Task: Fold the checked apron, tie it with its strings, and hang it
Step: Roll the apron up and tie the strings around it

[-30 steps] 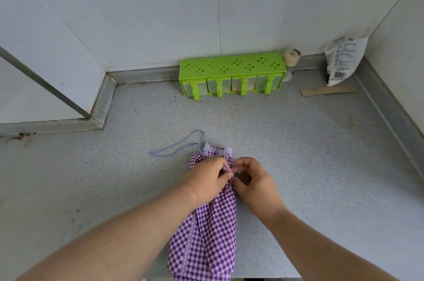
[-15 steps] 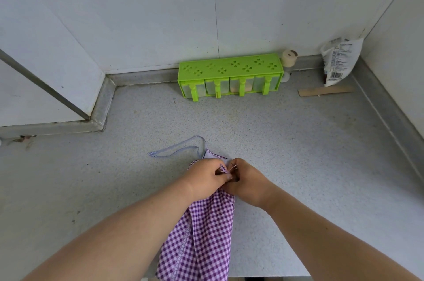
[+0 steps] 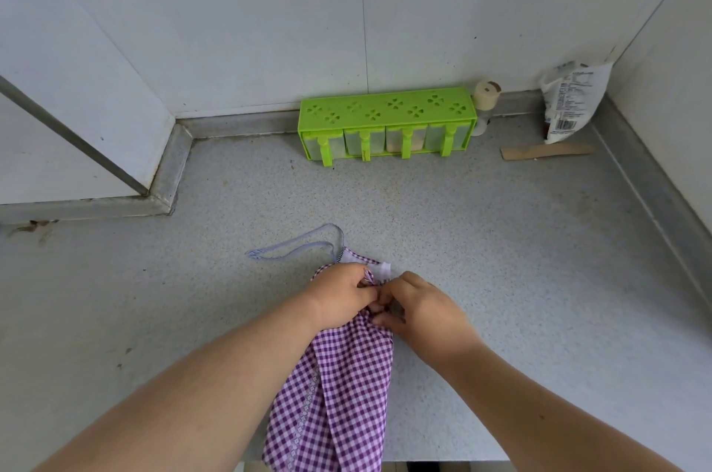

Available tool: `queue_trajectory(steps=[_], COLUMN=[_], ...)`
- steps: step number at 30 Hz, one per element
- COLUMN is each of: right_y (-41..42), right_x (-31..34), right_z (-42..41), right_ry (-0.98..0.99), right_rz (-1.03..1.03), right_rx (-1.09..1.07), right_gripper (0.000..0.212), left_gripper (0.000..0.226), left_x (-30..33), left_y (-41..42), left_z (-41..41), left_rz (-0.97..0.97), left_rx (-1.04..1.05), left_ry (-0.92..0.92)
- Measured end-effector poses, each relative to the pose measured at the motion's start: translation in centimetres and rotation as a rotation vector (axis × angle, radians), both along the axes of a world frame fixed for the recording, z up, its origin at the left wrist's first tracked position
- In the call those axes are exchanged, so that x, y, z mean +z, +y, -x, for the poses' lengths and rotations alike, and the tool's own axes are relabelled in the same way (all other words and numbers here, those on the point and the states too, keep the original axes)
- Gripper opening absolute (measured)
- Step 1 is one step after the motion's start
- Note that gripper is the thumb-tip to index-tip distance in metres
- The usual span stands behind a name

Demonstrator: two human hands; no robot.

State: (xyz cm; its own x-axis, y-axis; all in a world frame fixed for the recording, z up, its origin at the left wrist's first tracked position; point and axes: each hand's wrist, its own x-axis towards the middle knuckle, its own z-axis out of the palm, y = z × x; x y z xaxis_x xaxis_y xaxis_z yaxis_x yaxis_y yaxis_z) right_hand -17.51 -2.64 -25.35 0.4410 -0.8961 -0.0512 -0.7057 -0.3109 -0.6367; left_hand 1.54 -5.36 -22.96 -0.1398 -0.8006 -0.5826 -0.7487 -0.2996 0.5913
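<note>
Both grips are closed on cloth: my left hand (image 3: 341,296) has its fingers curled round the bunched upper part of the purple-and-white checked cotton apron (image 3: 339,394), and my right hand (image 3: 424,307) pinches the same gathered spot from the other side, the fingertips of the two hands touching. What exactly sits between the fingertips is hidden by the knuckles, so I cannot tell whether it is a string or only fabric.

Going left to right: at far left a grey metal bar (image 3: 73,136) slants across the white wall panel above the raised edge of the speckled grey worktop (image 3: 520,298). Nearer the middle, a thin pale blue apron string (image 3: 293,250) lies in a loose loop on the worktop, running from the apron's top edge out to the left. The apron itself is folded into a long narrow strip that lies from my hands down to the worktop's near edge and hangs over it.

Against the back wall stands a bright green plastic spice rack (image 3: 385,111) with four clear drawers. Just beside its right end is a small beige-capped jar (image 3: 486,95). Further right a flat strip of brown cardboard (image 3: 547,152) lies on the worktop, and a white printed plastic bag (image 3: 574,97) leans in the corner.
</note>
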Motion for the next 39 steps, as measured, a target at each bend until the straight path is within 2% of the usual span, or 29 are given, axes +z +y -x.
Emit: queue_trajectory(steps=[2, 5, 8, 12, 15, 18, 19, 24, 26, 28, 32, 35, 39], right_y=[-0.3, -0.5, -0.7, -1.6, -2.3, -2.9, -2.9, -1.9, -1.7, -1.6, -1.4, -1.1, -0.5], right_x=[0.8, 1.2, 1.5, 2.3, 4.2, 5.6, 5.7, 4.3, 3.7, 3.3, 3.4, 3.4, 2.9], right_z=[0.0, -0.6, -0.9, -0.2, 0.8, 1.4, 1.3, 0.3, -0.5, -1.0, -0.3, 0.4, 0.8], right_ry=[0.024, 0.016, -0.024, -0.070, 0.009, 0.250, 0.293, 0.383, 0.409, 0.400, 0.328, 0.301, 0.254], right_rz=[-0.149, -0.274, -0.419, -0.600, -0.699, -0.614, -0.572, -0.333, -0.301, -0.314, -0.320, -0.292, -0.373], right_rx=[-0.048, -0.157, -0.212, -0.188, -0.052, 0.182, 0.216, 0.076, 0.059, 0.048, 0.073, 0.032, -0.024], right_gripper=[0.031, 0.024, 0.025, 0.032, 0.029, 0.012, 0.021, 0.049, 0.042, 0.032, 0.027, 0.033, 0.038], left_gripper=[0.014, 0.017, 0.020, 0.023, 0.021, 0.017, 0.017, 0.014, 0.013, 0.011, 0.011, 0.011, 0.015], left_x=[0.0, 0.0, 0.0, 0.1, 0.3, 0.7, 1.0, 0.5, 0.4, 0.5, 0.5, 0.4, 0.9], left_y=[-0.1, -0.1, -0.1, 0.0, 0.0, 0.1, 0.1, 0.2, 0.3, 0.4, 0.5, 0.6, 0.7], left_z=[0.0, 0.1, 0.0, 0.0, 0.0, 0.0, 0.0, -0.1, -0.1, -0.1, -0.3, -0.4, -0.5], left_rz=[0.004, 0.001, -0.004, 0.000, -0.010, -0.025, -0.033, -0.010, 0.001, 0.008, 0.020, 0.027, 0.056], left_rx=[0.022, 0.024, 0.009, 0.020, 0.015, 0.009, 0.018, 0.039, 0.034, 0.019, 0.006, -0.019, -0.059], left_ry=[0.012, -0.001, -0.003, -0.014, -0.008, 0.035, 0.052, 0.059, 0.048, 0.045, 0.043, 0.048, 0.008])
